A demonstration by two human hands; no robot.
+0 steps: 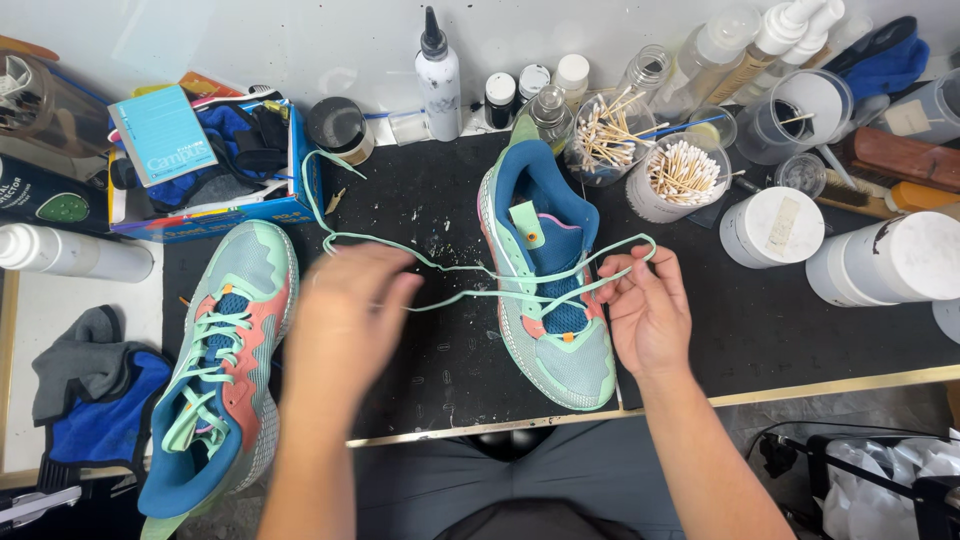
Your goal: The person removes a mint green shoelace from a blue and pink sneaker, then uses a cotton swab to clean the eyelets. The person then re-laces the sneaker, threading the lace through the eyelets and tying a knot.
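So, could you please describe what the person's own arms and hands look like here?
Both forearms are bare, with no sleeves in view. The left hand and right hand wear no gloves; no rings or watch are visible. The left hand is motion-blurred, so finer detail is unclear.

So the shoe (548,280) being worked on is a mint-green sneaker with a blue lining and tongue, coral-pink trim along the sides and a speckled pale sole. It sits upright on the black bench mat just right of the frame's centre, toe toward the bottom edge, heel toward the top. Mostly unlaced, tongue exposed. The lace (440,268) is a flat mint-green one, threaded only through the lower eyelets near the toe. One end runs out left across the mat and curls up toward the upper left of the frame, the other loops out on the shoe's right side.
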